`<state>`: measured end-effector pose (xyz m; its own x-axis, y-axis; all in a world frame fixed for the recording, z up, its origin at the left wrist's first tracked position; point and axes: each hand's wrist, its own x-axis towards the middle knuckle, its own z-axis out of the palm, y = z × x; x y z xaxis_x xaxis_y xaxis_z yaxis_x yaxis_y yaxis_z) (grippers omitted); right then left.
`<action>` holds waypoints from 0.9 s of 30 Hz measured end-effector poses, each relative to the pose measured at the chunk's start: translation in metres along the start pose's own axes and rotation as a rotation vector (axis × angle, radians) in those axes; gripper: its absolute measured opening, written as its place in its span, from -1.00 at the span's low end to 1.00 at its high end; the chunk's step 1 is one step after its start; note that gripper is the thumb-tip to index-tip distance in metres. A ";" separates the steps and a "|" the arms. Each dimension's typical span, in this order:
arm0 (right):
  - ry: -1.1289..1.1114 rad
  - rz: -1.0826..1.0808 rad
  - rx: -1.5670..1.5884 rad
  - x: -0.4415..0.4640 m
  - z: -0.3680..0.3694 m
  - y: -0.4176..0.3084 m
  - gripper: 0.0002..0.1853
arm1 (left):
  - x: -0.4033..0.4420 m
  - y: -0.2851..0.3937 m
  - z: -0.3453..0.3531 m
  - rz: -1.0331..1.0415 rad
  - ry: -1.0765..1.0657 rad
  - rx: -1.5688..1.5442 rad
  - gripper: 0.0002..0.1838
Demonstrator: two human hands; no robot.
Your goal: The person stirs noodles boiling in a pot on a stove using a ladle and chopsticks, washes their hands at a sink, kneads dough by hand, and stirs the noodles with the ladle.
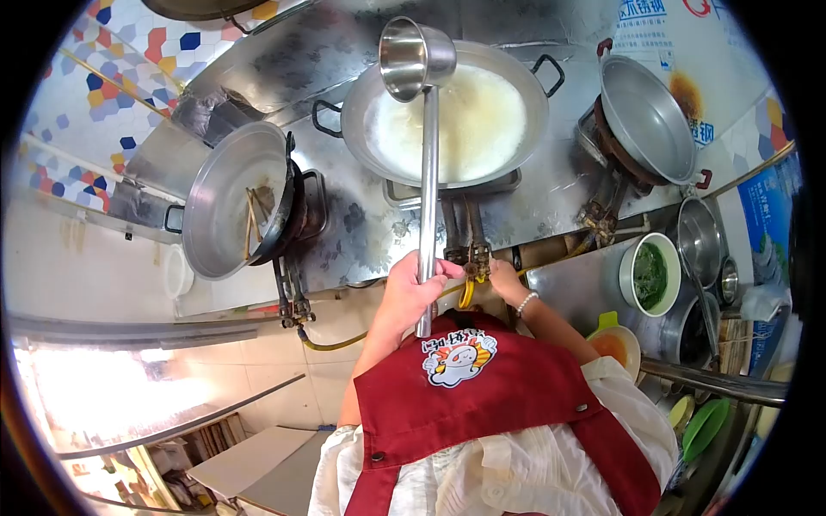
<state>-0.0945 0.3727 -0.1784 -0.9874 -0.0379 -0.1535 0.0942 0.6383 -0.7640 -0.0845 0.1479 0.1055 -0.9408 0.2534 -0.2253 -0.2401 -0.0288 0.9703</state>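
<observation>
Nearest is the person's red apron [516,391], with a cartoon badge on its chest, worn over a pale shirt [456,482]. Just beyond its upper edge, the left hand [411,294] has its grip wrapped around the handle of a steel ladle [428,198]; the handle's lower end reaches down over the apron, and the ladle's bowl shows at the far end, overlapping the near left part of the pot's rim in view. The right hand [506,282], with a beaded bracelet [527,303] at the wrist, is at the valve [478,261] below the pot, its fingers against it; how tightly that grip is closed, I cannot tell. A yellow hose [340,345] runs behind the left forearm. To the right are a bowl [609,351] with orange contents, a white tub [628,273] of chopped greens and a steel strainer [699,245]. Farther off, on the metal bench [361,236], a wide pan [225,206] at the left holds a pair of sticks [252,224]. The pot [357,129], two-handled, stands on the middle burner with cloudy, pale liquid [486,129] in it, foamy white towards the edge. At the far right, another pan [650,120] rests on its own burner.
</observation>
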 end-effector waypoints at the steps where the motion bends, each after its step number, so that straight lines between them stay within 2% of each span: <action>1: -0.015 0.035 0.038 0.002 0.001 0.002 -0.50 | 0.001 0.001 0.001 0.006 -0.003 -0.014 -0.91; 2: -0.036 0.081 0.087 0.003 0.002 0.004 -0.50 | 0.002 0.002 0.002 0.011 -0.007 -0.027 -0.91; 4: -0.142 0.494 0.484 -0.009 -0.037 -0.070 -0.52 | 0.003 0.001 0.003 0.017 -0.018 -0.082 -0.87; 7: -0.158 0.499 0.680 -0.007 -0.024 -0.040 -0.54 | 0.005 0.005 0.003 0.024 -0.026 0.005 -0.83; 8: -0.187 0.494 0.701 -0.008 -0.025 -0.036 -0.60 | 0.007 0.000 0.001 0.027 -0.045 -0.052 -0.81; 10: -0.029 -0.207 -0.013 -0.008 -0.026 -0.015 -0.64 | 0.012 -0.009 0.000 0.056 -0.066 -0.016 -0.81; 13: -0.112 -0.067 -0.174 0.000 -0.009 -0.003 -0.71 | 0.011 -0.005 -0.004 0.074 -0.075 0.053 -0.82; 15: -0.103 -0.145 -0.429 0.001 -0.009 -0.001 -0.69 | 0.016 -0.013 -0.007 0.093 -0.083 0.084 -0.81; 16: 0.026 -0.253 -0.357 -0.006 -0.012 -0.010 -0.70 | 0.018 -0.017 -0.006 0.102 -0.111 0.020 -0.81; 19: -0.276 0.245 0.314 -0.012 -0.047 -0.043 -0.65 | 0.021 -0.010 -0.001 0.147 -0.100 0.156 -0.81; 21: 0.038 -0.310 -0.227 0.001 -0.041 -0.003 -0.53 | 0.030 -0.021 0.003 0.227 -0.082 0.140 -0.88; 23: 0.449 -0.692 -0.467 0.000 -0.076 -0.044 -0.47 | 0.036 -0.028 0.009 0.304 -0.077 0.124 -0.87; 25: -0.054 0.225 0.523 -0.043 -0.126 -0.155 -0.52 | 0.040 -0.024 0.021 0.276 -0.083 0.076 -0.81; 26: -0.193 0.221 0.729 -0.052 -0.137 -0.166 -0.57 | 0.043 -0.022 0.027 0.251 -0.091 0.049 -0.78; 27: -0.144 0.237 0.828 -0.061 -0.139 -0.186 -0.57 | 0.045 -0.020 0.034 0.226 -0.099 0.023 -0.76</action>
<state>-0.0689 0.3632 0.0597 -0.9097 -0.1074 -0.4012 0.4124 -0.1205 -0.9030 -0.1137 0.1923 0.0792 -0.9417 0.3363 0.0059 -0.0200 -0.0735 0.9971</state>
